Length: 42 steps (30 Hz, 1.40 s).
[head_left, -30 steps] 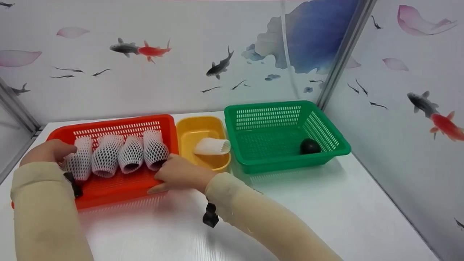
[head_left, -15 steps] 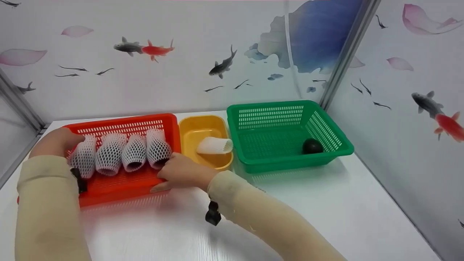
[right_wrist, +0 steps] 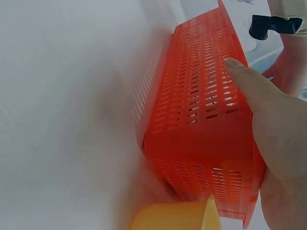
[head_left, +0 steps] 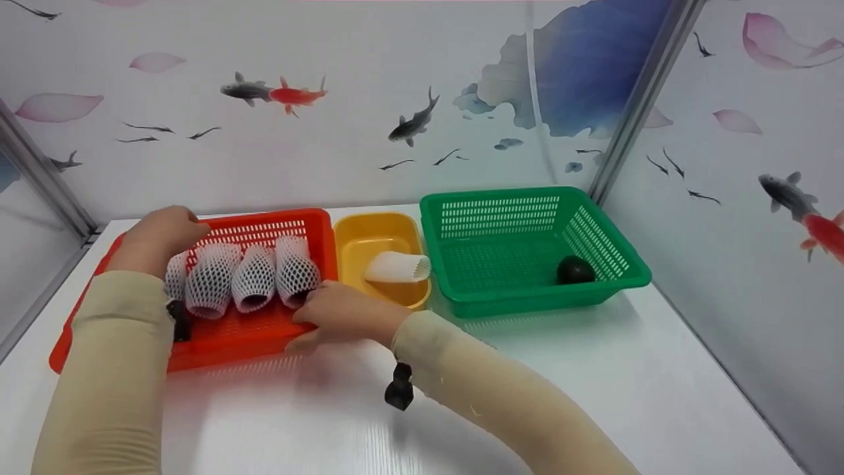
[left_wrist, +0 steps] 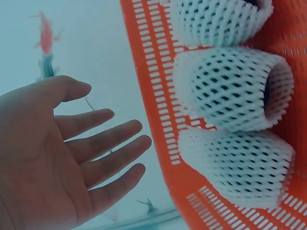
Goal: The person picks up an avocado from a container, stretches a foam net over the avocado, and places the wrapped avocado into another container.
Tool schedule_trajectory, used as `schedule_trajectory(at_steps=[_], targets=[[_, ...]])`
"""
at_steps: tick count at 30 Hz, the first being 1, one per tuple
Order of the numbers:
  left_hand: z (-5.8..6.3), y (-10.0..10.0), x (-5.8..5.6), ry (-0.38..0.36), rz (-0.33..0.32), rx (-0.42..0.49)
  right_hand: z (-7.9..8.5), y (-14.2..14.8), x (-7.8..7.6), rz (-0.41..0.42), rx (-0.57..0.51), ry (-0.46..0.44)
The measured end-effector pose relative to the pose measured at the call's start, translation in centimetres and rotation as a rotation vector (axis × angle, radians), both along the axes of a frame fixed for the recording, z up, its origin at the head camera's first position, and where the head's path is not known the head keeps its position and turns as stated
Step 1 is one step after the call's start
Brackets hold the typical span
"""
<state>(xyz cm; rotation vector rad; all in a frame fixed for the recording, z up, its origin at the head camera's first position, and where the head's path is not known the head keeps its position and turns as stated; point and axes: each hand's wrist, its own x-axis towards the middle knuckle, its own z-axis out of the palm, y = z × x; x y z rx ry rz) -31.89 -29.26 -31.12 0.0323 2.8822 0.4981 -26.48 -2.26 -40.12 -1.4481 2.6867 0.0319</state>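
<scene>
Several white foam net sleeves (head_left: pixel 212 284) lie side by side in a red plastic basket (head_left: pixel 231 353), with dark things showing through their open ends. My right hand (head_left: pixel 346 313) grips the basket's near right corner, thumb (right_wrist: pixel 247 79) against the outer wall and the other fingers hidden over the rim. Above the back left of the basket is my left hand (head_left: pixel 165 234). In the left wrist view, its fingers (left_wrist: pixel 117 139) are spread and relaxed, holding nothing, beside the basket's rim. The leftmost sleeve (head_left: pixel 175 277) is partly covered by the left arm.
Right of the red basket stands a yellow tub (head_left: pixel 369 227) with one white foam net sleeve (head_left: pixel 395 267) in it. Beyond it, a green basket (head_left: pixel 461 305) holds a dark round object (head_left: pixel 575 270). White printed walls (head_left: pixel 356 53) enclose the white table (head_left: pixel 514 382) at the back and right.
My left hand has moved back and right from the basket's left side, up over its rear rim. The right hand keeps its hold on the corner. The head view has shifted slightly.
</scene>
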Motion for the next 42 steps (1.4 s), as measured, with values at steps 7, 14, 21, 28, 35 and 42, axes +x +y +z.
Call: schedule_trajectory(at_steps=[7,14,21,28,35,42], targets=[[0.7,3.2,0.6,0.058,-0.007,0.012,1.6,1.9,-0.8,0.007,-0.1,-0.047],[1.0,6.7,0.8,0.118,-0.086,-0.02,3.3,5.1,-1.8,-0.097,-0.131,-0.11],[0.8,10.5,1.8,0.136,-0.127,0.025,4.5,8.4,-3.1,-0.238,-0.12,-0.154],[-0.1,14.5,2.5,0.167,-0.146,0.067,5.7,12.4,-4.2,-0.308,-0.109,-0.145],[-1.6,18.5,3.1,0.185,-0.212,0.115,6.2,16.1,-4.9,-0.386,-0.093,-0.159],[-2.8,22.9,4.3,0.193,-0.31,0.134,5.9,19.6,-5.6,-0.502,-0.138,-0.285]])
